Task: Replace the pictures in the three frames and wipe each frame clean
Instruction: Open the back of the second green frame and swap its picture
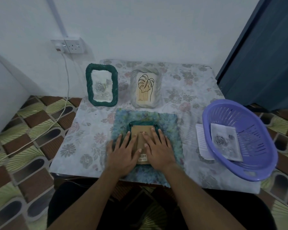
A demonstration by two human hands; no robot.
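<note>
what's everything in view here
standing green frame: 1, dark green, back left
grey frame: 1, pale grey, back centre
face-down frame: 1, green rim, brown back, on cloth
cloth: 1, blue-green, front centre
basket: 1, purple, right edge
rose print: 1, grey, inside basket
lined paper: 1 stack, white, beside basket
table cover: 1, floral, over table
wall socket: 1, white, back wall
cable: 1, white, socket to floor
left hand, right hand: 2, flat on face-down frame
</note>
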